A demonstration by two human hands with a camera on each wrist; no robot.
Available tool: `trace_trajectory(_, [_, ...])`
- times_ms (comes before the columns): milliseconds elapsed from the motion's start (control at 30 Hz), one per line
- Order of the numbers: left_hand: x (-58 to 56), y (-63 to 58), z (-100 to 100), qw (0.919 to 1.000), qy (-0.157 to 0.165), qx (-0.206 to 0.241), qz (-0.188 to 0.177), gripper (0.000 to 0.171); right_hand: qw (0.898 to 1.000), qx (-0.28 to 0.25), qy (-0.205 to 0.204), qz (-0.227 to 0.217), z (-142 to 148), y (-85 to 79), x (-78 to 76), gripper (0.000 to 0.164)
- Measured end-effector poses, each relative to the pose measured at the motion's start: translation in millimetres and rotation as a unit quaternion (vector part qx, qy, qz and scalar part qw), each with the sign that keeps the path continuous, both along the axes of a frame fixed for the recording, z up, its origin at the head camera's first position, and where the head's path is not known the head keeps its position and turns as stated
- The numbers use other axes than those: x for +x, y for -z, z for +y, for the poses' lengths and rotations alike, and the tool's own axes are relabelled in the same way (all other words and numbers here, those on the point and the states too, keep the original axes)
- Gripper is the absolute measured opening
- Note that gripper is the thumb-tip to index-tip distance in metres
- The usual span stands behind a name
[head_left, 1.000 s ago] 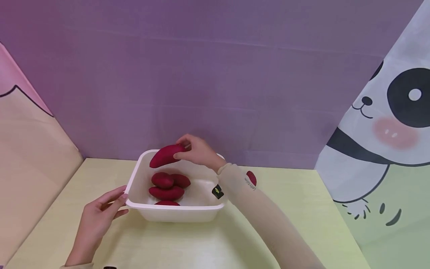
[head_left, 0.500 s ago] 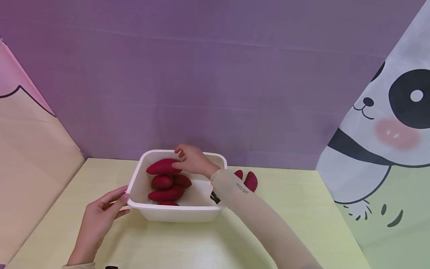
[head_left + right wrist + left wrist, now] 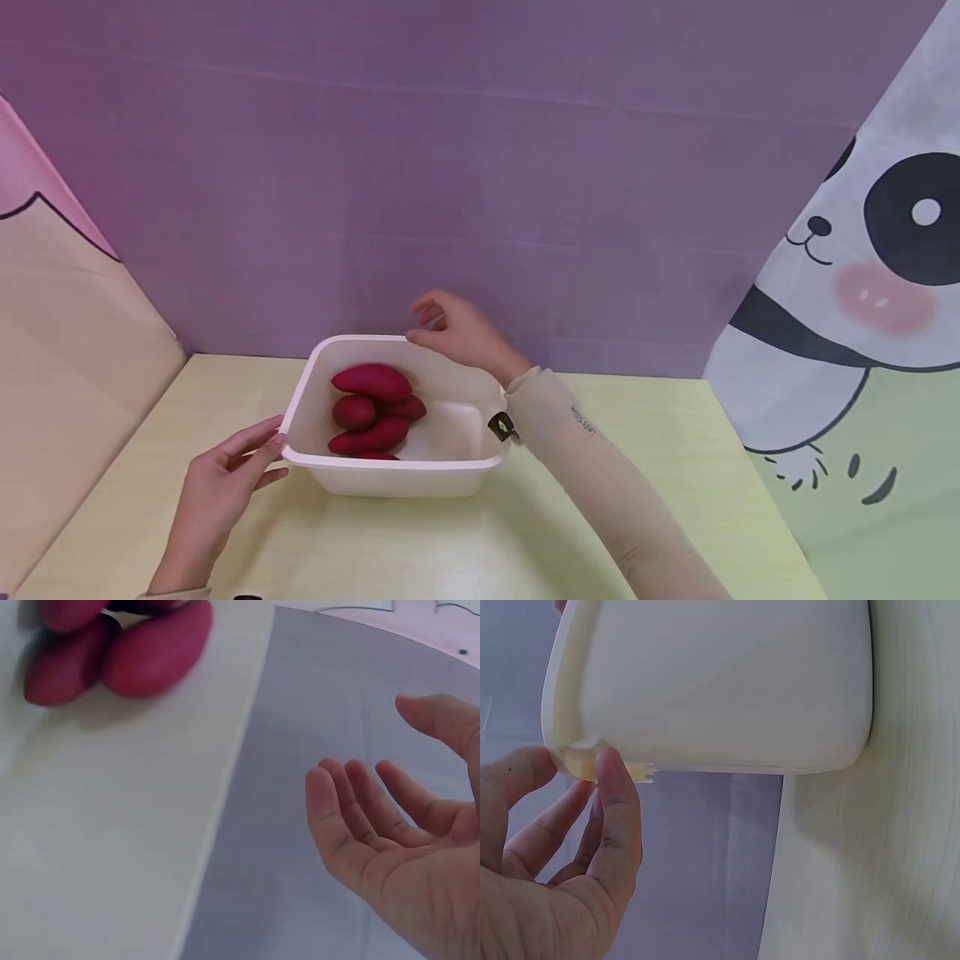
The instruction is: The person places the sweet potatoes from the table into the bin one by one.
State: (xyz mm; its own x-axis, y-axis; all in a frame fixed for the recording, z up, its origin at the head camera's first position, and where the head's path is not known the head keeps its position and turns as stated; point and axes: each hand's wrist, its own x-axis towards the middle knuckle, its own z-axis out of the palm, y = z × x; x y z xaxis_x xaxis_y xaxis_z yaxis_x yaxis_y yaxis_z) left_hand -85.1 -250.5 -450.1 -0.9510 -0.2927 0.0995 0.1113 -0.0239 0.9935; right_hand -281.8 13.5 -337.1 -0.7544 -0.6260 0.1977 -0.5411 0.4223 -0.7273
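A white plastic basin [image 3: 401, 479] stands on the table with several red sweet potatoes [image 3: 372, 382] heaped in its left half. At the basin's front left corner, my left hand [image 3: 225, 487] pinches the rim, thumb on one side and fingers on the other; the left wrist view shows this grip on the basin [image 3: 727, 682] from outside. My right hand [image 3: 468, 337] hovers over the back rim, fingers loosely bent and holding nothing. In the right wrist view that hand [image 3: 405, 847] is apart from the sweet potatoes [image 3: 157, 652].
The pale wooden table [image 3: 660, 483] extends in front and to the right. A purple cloth wall [image 3: 480, 167] rises close behind the basin. On the right hangs a panel with a panda print [image 3: 847, 333]. My right sleeve [image 3: 592, 450] covers part of the table.
My right hand lowered a sweet potato into the back of the basin, let go of it, then rose toward the back right. The left hand stayed on the rim.
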Motion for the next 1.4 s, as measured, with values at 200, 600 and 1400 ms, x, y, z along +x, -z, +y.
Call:
trace_trajectory(200, [-0.6, -0.1, -2, 1.0, 0.001, 0.004, 0.004, 0.038, 1.0, -0.009, 0.021, 0.01, 33, -3.6, 1.4, 0.039])
trace_trajectory(600, [0.6, 0.3, -1, 1.0, -0.003, 0.0, -0.001, 0.039, 0.994, -0.006, 0.106, -0.013, 118, 35.3, 10.5, 0.04])
trace_trajectory(1400, [0.5, -2.2, -2, 1.0, -0.005, -0.005, -0.006, 0.039, 0.946, 0.089, 0.312, 0.004, 178, 148.3, 12.2, 0.057])
